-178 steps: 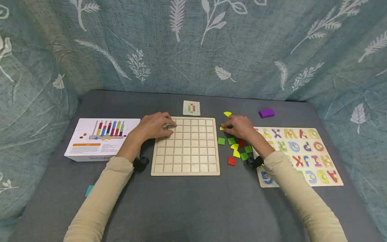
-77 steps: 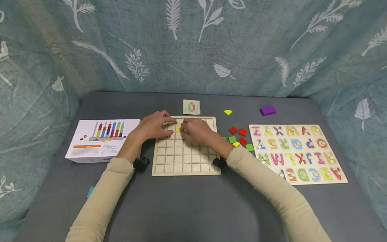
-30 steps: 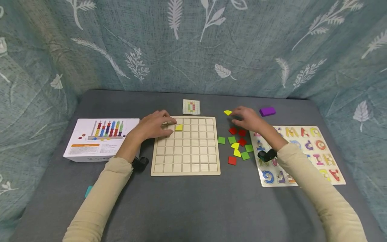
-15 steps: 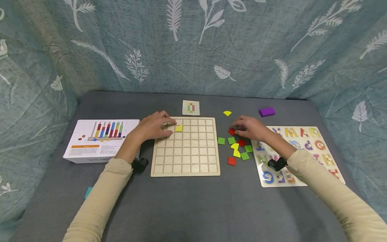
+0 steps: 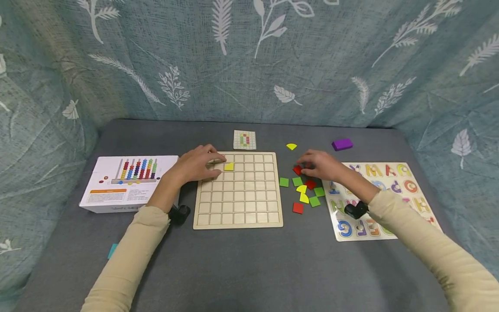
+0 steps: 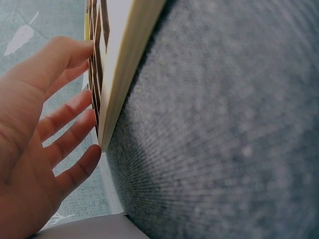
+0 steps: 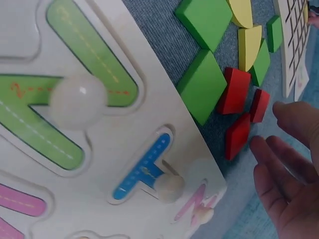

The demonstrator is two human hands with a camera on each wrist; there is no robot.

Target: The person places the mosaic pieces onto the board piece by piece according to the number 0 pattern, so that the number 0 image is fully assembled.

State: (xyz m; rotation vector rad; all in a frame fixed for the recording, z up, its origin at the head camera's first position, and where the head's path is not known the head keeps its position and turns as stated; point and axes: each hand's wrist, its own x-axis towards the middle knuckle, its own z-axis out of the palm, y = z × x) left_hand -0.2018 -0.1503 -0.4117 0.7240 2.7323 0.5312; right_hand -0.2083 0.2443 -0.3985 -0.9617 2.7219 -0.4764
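Note:
My left hand rests with spread, relaxed fingers on the upper left of a wooden grid board; the left wrist view shows the fingertips along the board's edge. A yellow tile sits in a cell beside those fingers. My right hand hovers at the loose tiles right of the board, thumb and fingers apart. Nearest to it are a red tile and another red tile, partly covered by the hand in the head view. Nothing shows between the right hand's fingers.
Several green tiles, yellow quarter-round tiles and a red tile lie nearby. A pattern card lies behind the board. Around them are an abacus box, a letter puzzle, a purple block and a lone yellow quarter-round.
The right hand set a yellow tile in the board, went back beside the lone yellow quarter-round, then moved down to the red tiles. The left hand has stayed in place.

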